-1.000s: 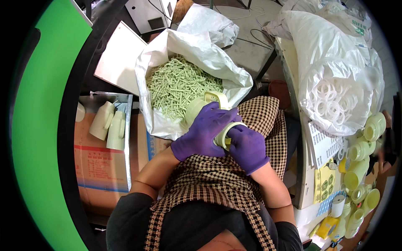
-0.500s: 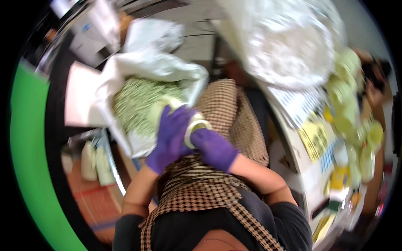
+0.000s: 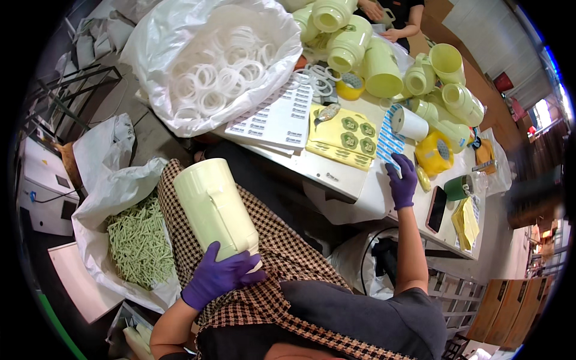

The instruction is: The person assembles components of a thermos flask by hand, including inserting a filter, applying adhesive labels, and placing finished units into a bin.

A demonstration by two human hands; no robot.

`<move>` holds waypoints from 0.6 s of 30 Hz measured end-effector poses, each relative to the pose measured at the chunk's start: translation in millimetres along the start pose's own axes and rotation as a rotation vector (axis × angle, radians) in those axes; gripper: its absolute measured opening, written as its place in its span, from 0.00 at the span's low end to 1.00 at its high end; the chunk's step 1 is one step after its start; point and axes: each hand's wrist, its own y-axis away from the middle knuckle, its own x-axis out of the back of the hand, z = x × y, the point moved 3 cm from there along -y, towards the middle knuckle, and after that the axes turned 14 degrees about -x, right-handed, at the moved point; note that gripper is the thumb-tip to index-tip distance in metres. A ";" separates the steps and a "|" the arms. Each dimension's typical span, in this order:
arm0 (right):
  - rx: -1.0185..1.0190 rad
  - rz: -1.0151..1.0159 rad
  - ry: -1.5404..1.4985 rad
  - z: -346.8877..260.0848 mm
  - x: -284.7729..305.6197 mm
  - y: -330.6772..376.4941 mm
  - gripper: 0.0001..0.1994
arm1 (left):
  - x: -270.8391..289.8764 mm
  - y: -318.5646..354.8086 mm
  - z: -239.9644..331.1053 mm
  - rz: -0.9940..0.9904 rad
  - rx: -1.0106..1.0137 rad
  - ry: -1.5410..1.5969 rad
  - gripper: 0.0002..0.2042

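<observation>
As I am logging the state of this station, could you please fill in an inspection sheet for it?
Surface: white table, crowded toward its far side.
Job's things: pale yellow-green jug body, handle attached, tilted over the checked apron; more jug bodies on the table.
Clutter: yellow sticker sheets, yellow tape roll, phone.
Hands: left hand grips the jug body's near end; right hand is empty, fingers apart, by the blue-striped sheet; contact unclear.
Cables: dark cord looping below the table.
Surroundings: sack of green sticks, stacked cartons, another person.
</observation>
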 end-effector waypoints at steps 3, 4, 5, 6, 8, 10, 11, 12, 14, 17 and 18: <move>0.152 -0.100 0.144 7.2 -19.9 -19.8 0.23 | -0.6 -3.3 -3.0 -0.093 -0.021 -0.031 0.22; 0.085 -0.145 0.162 9.6 -26.9 -20.0 0.21 | -2.5 -2.9 -4.2 -0.126 -0.040 -0.048 0.21; -0.008 -0.167 0.151 13.2 -29.7 -22.3 0.20 | -0.1 -0.7 -3.6 -0.178 -0.083 -0.087 0.20; -0.102 -0.188 0.140 16.6 -31.9 -23.4 0.19 | 0.6 2.6 -2.0 -0.231 -0.127 -0.126 0.20; -0.161 -0.171 0.167 7.7 -29.1 -20.7 0.19 | -9.8 11.2 3.6 -0.141 -0.017 -0.079 0.22; -0.178 -0.173 0.200 7.2 -27.6 -9.2 0.19 | -11.8 12.9 7.8 -0.107 0.026 -0.093 0.23; -0.164 -0.167 0.215 12.6 -20.4 -1.0 0.18 | -11.2 14.2 7.6 -0.100 0.033 -0.101 0.23; -0.146 -0.162 0.235 17.6 -13.1 6.6 0.18 | -12.1 16.3 8.5 -0.117 0.031 -0.104 0.23; -0.258 -0.174 0.176 22.8 -4.4 16.6 0.19 | -12.8 19.2 8.1 -0.140 0.029 -0.097 0.23; -0.396 -0.182 0.140 22.2 1.8 10.8 0.19 | -14.3 20.2 5.4 -0.134 0.014 -0.071 0.23; -0.429 -0.181 0.050 20.4 -1.7 4.0 0.17 | -14.4 20.0 3.6 -0.122 0.003 -0.069 0.23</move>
